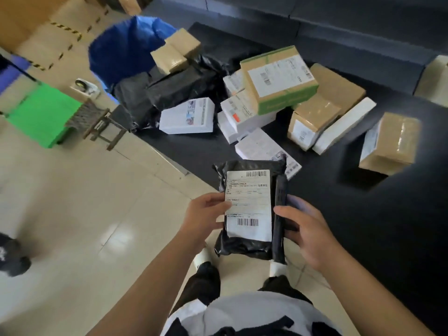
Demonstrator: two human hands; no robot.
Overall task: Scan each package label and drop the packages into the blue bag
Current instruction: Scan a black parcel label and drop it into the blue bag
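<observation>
To scan cleanly I keep the black mailer flat, label up, both barcodes clear of my thumbs. My left hand pinches its 9 o'clock edge; my right hand curls round the dark scanner at 3 o'clock. The blue bag waits at 11 o'clock.

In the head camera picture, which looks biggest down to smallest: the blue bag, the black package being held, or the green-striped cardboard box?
1. blue bag, though partly hidden.
2-3. black package and green-striped cardboard box look alike; the package is nearer the camera, so I will not rank them.
</observation>
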